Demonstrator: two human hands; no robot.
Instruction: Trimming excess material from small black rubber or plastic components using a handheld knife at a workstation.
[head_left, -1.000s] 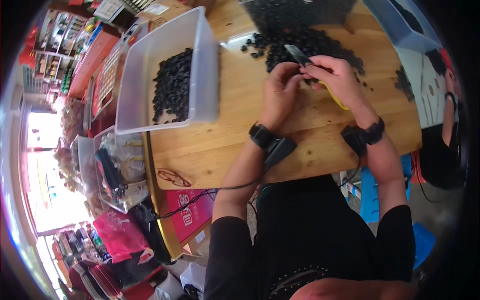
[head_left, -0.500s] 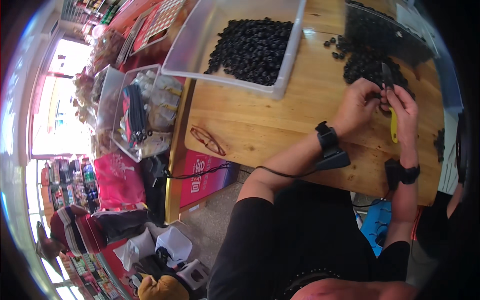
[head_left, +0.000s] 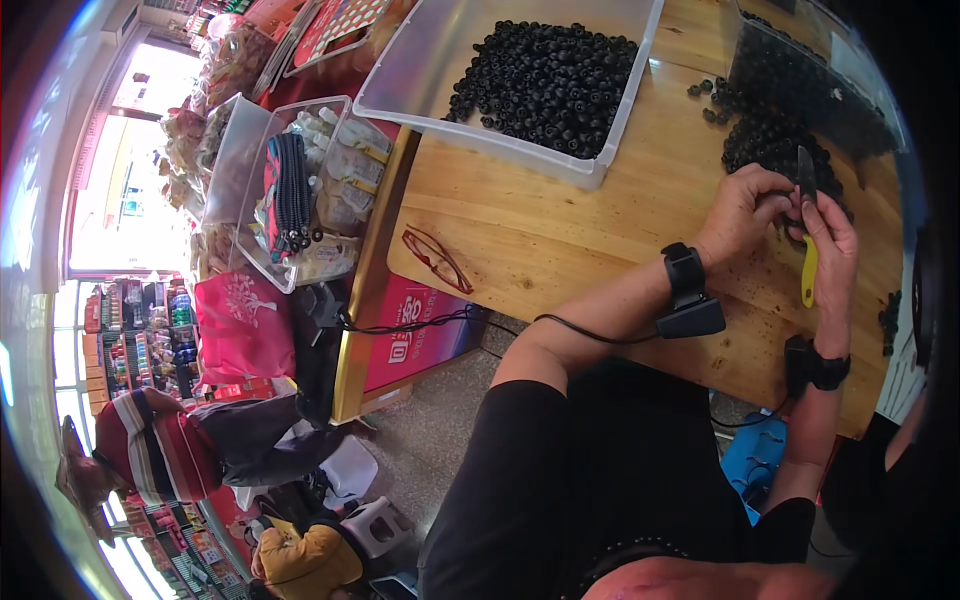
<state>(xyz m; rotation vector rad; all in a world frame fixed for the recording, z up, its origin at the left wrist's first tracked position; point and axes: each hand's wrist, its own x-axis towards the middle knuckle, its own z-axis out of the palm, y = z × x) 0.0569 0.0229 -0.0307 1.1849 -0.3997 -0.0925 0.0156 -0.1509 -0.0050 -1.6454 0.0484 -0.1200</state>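
My right hand is closed round a small knife with a yellow handle, its dark blade pointing away from me. Close beside it, my left hand pinches thumb and fingers together near the blade. What those fingertips hold, if anything, is hidden. Both hands are at the near edge of a pile of small black round pieces on the wooden table. Further left, a translucent plastic bin contains many similar black pieces.
A clear box with black pieces stands behind the pile. Red-framed glasses lie at the table's left. Past that edge are a bin of packets and a pink bag. A cable runs from my left wrist device. Another person is at lower left.
The whole view has shifted, so table, bins and hands appear further right. Both hands stay close together by the pile, the knife still in my right. The person at lower left has moved slightly.
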